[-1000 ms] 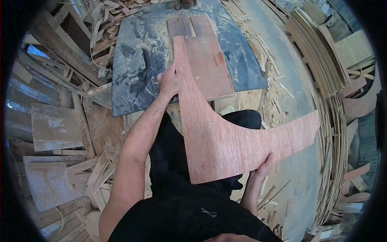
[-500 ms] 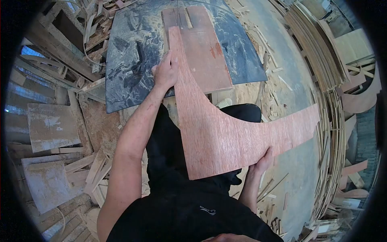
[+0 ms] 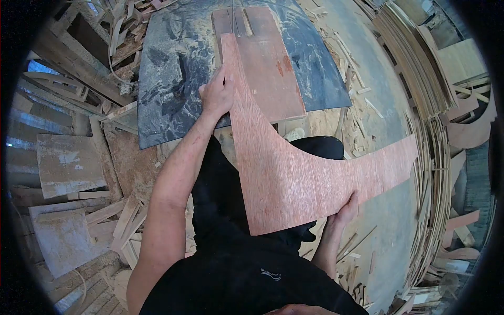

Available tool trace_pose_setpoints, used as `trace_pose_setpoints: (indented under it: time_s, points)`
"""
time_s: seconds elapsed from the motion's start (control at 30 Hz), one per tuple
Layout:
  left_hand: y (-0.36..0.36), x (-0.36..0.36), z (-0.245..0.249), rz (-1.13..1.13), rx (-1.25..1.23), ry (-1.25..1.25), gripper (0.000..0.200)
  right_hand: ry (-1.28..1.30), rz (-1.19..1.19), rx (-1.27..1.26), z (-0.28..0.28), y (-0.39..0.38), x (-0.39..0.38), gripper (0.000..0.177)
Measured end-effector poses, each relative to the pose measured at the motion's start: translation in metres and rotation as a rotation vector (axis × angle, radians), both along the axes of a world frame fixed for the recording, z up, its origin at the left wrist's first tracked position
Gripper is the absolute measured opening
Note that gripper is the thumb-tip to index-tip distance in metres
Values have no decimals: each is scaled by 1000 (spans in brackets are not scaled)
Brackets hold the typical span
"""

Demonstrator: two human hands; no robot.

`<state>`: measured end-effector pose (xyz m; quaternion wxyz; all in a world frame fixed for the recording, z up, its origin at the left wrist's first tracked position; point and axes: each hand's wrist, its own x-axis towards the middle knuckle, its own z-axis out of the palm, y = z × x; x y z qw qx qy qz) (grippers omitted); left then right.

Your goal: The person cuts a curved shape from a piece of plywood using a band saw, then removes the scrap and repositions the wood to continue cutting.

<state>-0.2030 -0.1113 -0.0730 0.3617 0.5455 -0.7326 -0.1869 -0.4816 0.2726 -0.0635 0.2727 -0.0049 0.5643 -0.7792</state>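
A large reddish plywood piece [image 3: 294, 178] with a concave curved edge is held over my lap. My left hand [image 3: 216, 94] grips its narrow far arm from the left edge, fingers partly hidden beneath. At the lower right edge, my right hand [image 3: 346, 211] holds the wide part, thumb on top and the other fingers out of sight underneath. The narrow tip lies over a reddish board [image 3: 270, 79] on a dark, dusty worktable [image 3: 170, 84]. Just beyond that tip stands a thin upright blade [image 3: 233, 18].
Wood offcuts [image 3: 126, 223] and flat boards [image 3: 71, 165] lie at the left. Long stacked strips and sheets [image 3: 415, 63] line the right side. Scraps [image 3: 362, 100] litter the floor right of the worktable, and sawdust coats its top.
Both hands still hold the plywood piece. Hands, piece and worktable appear shifted very slightly to the right in view; the grip looks the same.
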Motion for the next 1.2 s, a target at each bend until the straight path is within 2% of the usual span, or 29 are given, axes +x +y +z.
trace_pose_setpoints:
  time_s: [0.4, 0.5, 1.2]
  points:
    - [10, 4, 10, -29, -9, -20, 53, 0, 27, -66, -1, 11, 0, 59]
    - [10, 3, 5, -24, -90, -2, 51, 7, 6, -34, 3, 13, 4, 58]
    - [8, 0, 9, 6, -7, -38, 51, -42, 9, 8, 2, 4, -5, 57]
